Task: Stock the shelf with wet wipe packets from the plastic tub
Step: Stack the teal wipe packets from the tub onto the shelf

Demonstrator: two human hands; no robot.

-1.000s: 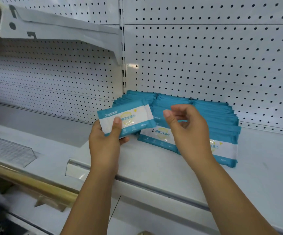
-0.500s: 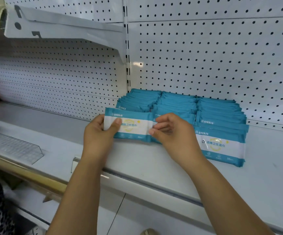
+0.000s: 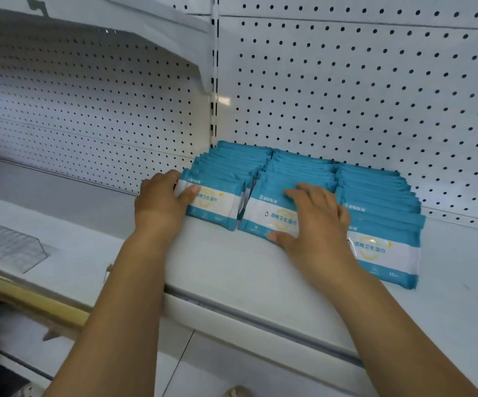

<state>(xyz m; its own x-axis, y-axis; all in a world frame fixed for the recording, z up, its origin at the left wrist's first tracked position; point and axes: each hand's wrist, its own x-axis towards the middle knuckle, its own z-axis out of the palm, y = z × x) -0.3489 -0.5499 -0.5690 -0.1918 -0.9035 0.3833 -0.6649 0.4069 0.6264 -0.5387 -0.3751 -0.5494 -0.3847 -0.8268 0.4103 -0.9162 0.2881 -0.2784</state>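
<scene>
Left hand [image 3: 160,207]: grips front left-row packet [image 3: 217,206] by its end.
Right hand [image 3: 315,222]: flat on front middle-row packet [image 3: 269,216].
Shelf [image 3: 232,270]: three rows.

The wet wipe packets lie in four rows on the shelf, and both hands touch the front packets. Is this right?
Not four: the head view shows three rows of packets on the shelf. The left hand and right hand do touch front packets.

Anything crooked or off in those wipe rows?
Slightly. The rows' fronts do not line up: the right front packet sits nearer the edge of the shelf than the middle front packet under the right hand and the left front packet that the left hand grips. No damage shows.
</scene>
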